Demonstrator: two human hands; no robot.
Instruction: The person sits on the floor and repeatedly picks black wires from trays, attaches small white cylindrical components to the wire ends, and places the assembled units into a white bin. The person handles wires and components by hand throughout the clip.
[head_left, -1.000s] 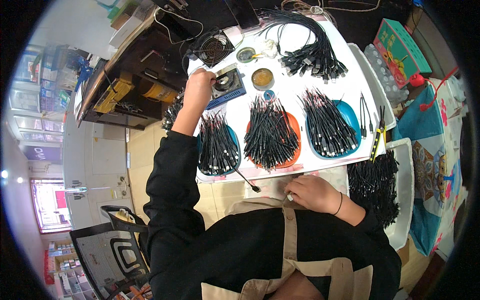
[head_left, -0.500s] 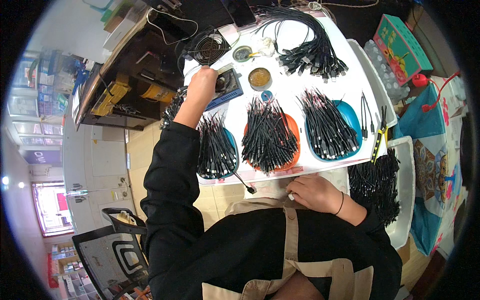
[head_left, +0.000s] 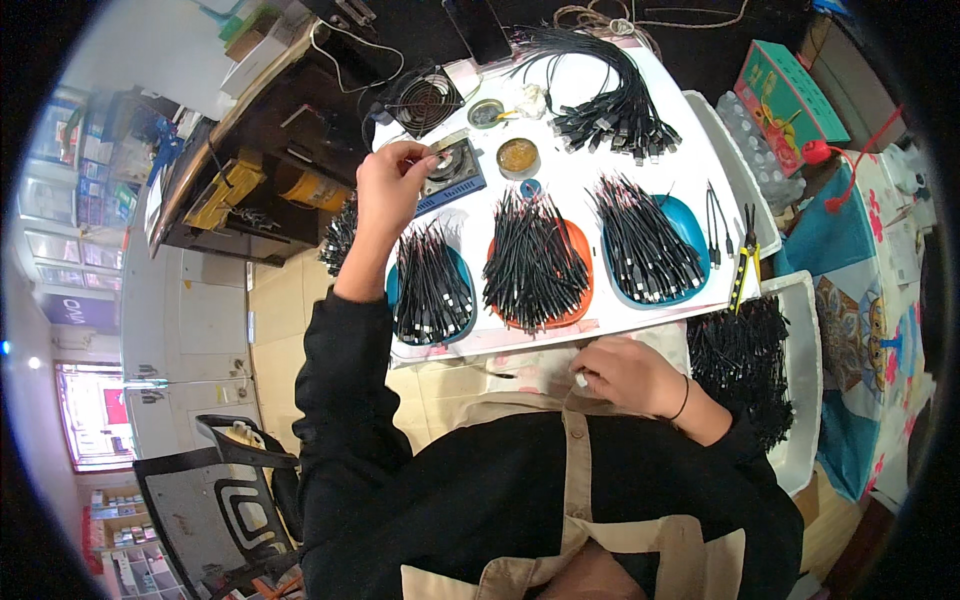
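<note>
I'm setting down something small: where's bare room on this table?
White tabletop between far cable bundle and right blue tray; a narrow strip between orange tray and left blue tray. Crowded: by left hand, fan and blue box.

The table (head_left: pixel 690 175) carries three trays (head_left: pixel 582 270), black cables (head_left: pixel 625 115), a blue-sided box (head_left: pixel 460 180) and apparently a tin (head_left: pixel 518 156).
</note>
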